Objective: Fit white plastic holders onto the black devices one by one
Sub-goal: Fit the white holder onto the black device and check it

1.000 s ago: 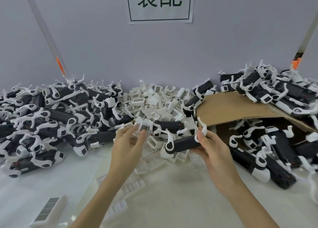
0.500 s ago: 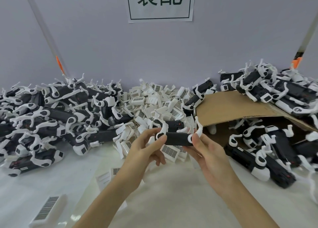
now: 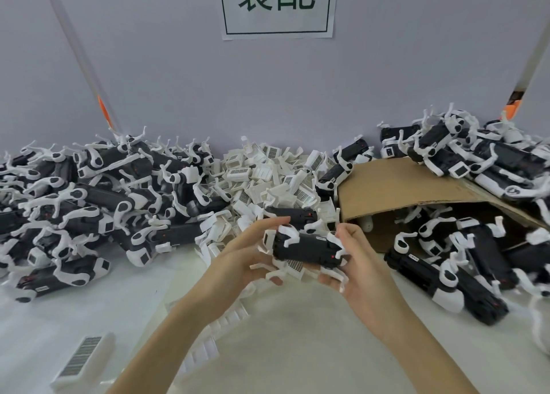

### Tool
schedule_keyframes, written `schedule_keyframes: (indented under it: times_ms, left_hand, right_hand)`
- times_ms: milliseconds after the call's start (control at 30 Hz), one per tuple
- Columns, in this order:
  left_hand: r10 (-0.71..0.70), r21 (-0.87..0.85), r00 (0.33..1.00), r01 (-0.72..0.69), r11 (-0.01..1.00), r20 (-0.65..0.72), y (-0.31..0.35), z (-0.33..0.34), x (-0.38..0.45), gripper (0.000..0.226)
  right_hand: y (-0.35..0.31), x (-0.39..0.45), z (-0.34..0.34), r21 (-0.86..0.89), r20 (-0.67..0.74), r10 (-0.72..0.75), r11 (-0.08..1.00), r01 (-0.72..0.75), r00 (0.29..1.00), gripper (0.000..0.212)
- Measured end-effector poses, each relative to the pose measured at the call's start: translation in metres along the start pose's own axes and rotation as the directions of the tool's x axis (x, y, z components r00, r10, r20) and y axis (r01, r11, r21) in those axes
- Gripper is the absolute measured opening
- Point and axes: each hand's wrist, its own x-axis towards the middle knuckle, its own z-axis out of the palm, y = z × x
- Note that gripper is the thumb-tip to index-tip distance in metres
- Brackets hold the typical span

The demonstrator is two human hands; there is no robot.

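Note:
A black device [image 3: 306,247] with folded white arms is held level above the table between both hands. My right hand [image 3: 355,262] grips its right end, thumb above and fingers below. My left hand [image 3: 248,255] holds a white plastic holder [image 3: 269,240] against the device's left end, thumb on top, fingers under it. Behind my hands lies a heap of loose white holders [image 3: 268,179].
A pile of black devices with white parts [image 3: 89,203] fills the left. A tipped cardboard box [image 3: 395,194] spills more devices [image 3: 464,256] at right, with others [image 3: 476,152] stacked on top. One barcode-labelled holder [image 3: 84,361] lies near left. A sign [image 3: 278,5] hangs on the wall.
My left hand picked a white holder from the heap and brought it to the device's left end. My right hand lifted the device off the pile and drew it nearer, turned level.

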Motion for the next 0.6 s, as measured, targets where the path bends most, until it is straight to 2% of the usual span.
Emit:
schedule_keyframes:
  times_ms: [33, 100, 200, 233, 367, 500, 600]
  left_hand:
    - [-0.003, -0.033, 0.999, 0.002, 0.999, -0.032, 0.000, 0.003, 0.001, 0.059]
    - [-0.028, -0.051, 0.993, 0.023, 0.998, -0.117, -0.002, 0.010, 0.004, 0.033]
    - [-0.104, -0.009, 0.984, 0.104, 0.995, -0.146, -0.008, 0.015, 0.004, 0.064]
    - [-0.102, 0.009, 0.986, 0.104, 0.995, -0.136, -0.008, 0.017, 0.003, 0.066]
    - [0.014, 0.053, 0.979, -0.003, 0.999, -0.202, -0.006, 0.021, 0.002, 0.038]
    - [0.133, 0.072, 0.959, -0.118, 0.990, -0.249, 0.001, 0.021, -0.001, 0.046]
    - [0.176, 0.083, 0.959, -0.162, 0.983, -0.220, 0.005, 0.018, -0.006, 0.044]
  right_hand:
    - [0.002, 0.001, -0.001, -0.038, -0.027, -0.044, 0.998, 0.043, 0.999, 0.012]
    - [0.003, 0.000, -0.001, -0.081, -0.036, -0.119, 0.990, 0.116, 0.992, 0.028]
    - [0.006, 0.000, 0.000, -0.153, -0.003, -0.188, 0.971, 0.185, 0.982, 0.045]
    - [0.008, 0.000, 0.000, -0.163, 0.008, -0.197, 0.967, 0.195, 0.980, 0.047]
    - [0.013, -0.001, -0.002, -0.209, 0.114, -0.160, 0.961, 0.182, 0.980, 0.053]
    - [0.016, -0.003, 0.001, -0.335, 0.191, -0.125, 0.924, 0.185, 0.974, 0.040]
    - [0.017, -0.002, -0.003, -0.428, 0.230, -0.113, 0.880, 0.205, 0.967, 0.051]
